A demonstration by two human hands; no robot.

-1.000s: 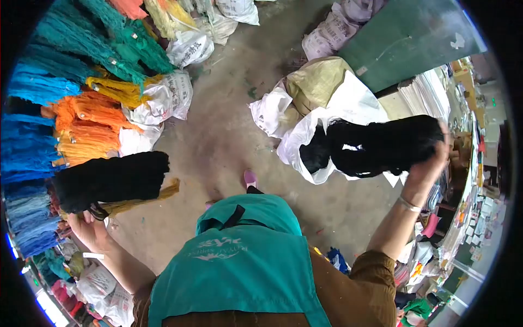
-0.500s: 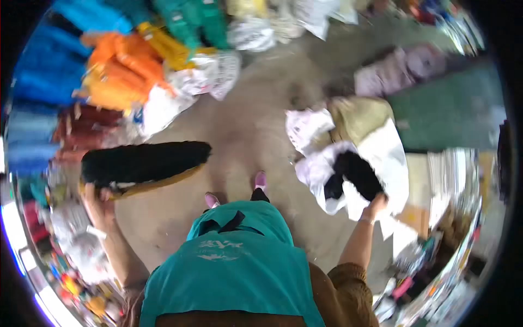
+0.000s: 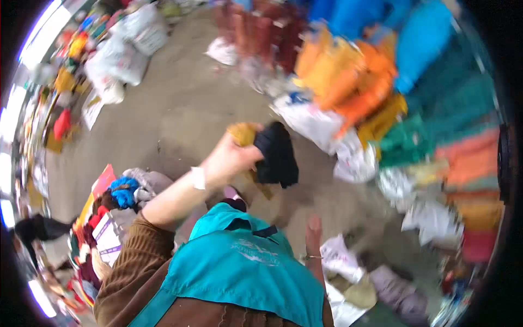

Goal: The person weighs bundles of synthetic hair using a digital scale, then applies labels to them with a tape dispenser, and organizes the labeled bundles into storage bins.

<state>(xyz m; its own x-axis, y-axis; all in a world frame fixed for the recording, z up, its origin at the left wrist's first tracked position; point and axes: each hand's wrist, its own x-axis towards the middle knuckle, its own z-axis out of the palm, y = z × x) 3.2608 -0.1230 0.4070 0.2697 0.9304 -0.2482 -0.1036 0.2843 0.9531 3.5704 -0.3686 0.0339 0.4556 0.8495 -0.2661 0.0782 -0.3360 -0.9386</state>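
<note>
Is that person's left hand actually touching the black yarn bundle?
Touching: the head view shows the left hand against the edge of the black yarn bundle, with no gap between.

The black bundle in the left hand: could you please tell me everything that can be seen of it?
The black bundle is a thick, compact mass, deep black all over, with a soft look like yarn or cloth; blur hides any single strands. The left hand grips it by its side, above the floor. It is slightly tilted in the picture, its lower end toward the right. A mustard-yellow bundle shows beside it in the same hand. Whether it is tied, I cannot tell.
</note>
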